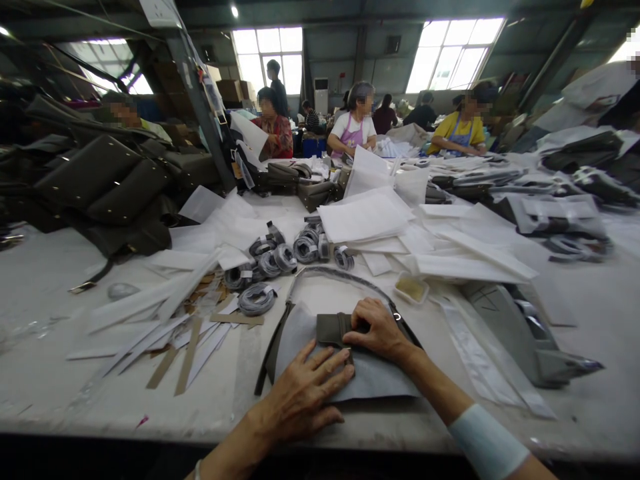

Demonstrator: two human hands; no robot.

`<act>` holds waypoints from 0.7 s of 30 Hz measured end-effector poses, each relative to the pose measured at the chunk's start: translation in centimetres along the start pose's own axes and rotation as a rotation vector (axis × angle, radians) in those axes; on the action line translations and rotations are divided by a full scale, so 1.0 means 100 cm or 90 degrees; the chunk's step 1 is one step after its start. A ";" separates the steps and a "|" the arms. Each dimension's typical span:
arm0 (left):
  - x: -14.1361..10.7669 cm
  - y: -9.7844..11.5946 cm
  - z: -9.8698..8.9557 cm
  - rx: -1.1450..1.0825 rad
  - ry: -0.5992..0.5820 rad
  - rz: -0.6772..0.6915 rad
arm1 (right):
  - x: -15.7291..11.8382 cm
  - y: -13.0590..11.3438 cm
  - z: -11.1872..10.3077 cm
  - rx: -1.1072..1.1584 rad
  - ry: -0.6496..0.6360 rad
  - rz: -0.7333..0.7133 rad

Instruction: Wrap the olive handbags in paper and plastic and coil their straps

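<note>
A dark olive handbag [270, 357] lies on the table in front of me, its front covered by a grey-white sheet [385, 380]. Its wrapped handle [345, 273] arches away from me. My left hand [310, 387] rests flat over the sheet with fingers stretched out, the fingertips by the bag's strap. The fingers of my right hand [377, 330] are curled onto the edge of the bag's flap [330, 328], near the clasp. My fingers partly hide the clasp.
Coiled wrapped straps [257, 300] and stacked white foam sheets [367, 213] lie beyond the bag. Paper and card strips [187, 357] are scattered left; a small plastic tub [411, 289] and a grey bag [520, 327] sit right. Dark bags [105, 180] pile up at left. Several people work behind.
</note>
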State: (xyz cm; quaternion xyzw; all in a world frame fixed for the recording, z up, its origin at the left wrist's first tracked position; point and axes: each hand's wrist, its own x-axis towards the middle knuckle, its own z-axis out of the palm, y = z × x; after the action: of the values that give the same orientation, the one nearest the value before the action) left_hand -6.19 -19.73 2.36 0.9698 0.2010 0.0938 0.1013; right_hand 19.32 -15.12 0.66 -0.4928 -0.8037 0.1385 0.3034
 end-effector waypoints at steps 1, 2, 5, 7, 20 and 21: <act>0.000 0.000 0.000 0.004 0.002 0.008 | 0.000 0.000 0.000 0.005 0.006 -0.006; 0.000 -0.001 0.000 0.008 0.006 0.011 | -0.001 -0.001 -0.001 0.013 0.012 -0.017; 0.003 0.000 0.001 0.023 0.024 -0.008 | -0.003 -0.001 -0.001 0.040 0.044 -0.068; 0.007 0.001 0.002 0.028 0.024 -0.031 | -0.004 -0.002 0.000 0.056 0.064 -0.107; 0.015 0.020 -0.003 -0.001 -0.038 -0.126 | -0.014 -0.014 -0.011 0.108 -0.102 -0.106; 0.014 0.020 -0.001 0.002 -0.040 -0.125 | -0.016 -0.015 -0.013 0.109 -0.112 -0.101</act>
State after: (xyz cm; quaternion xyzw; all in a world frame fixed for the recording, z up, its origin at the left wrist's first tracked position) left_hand -4.19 -20.97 3.08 0.9480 0.2921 0.0529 0.1146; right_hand 19.58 -17.37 1.85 -0.3858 -0.8491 0.2248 0.2824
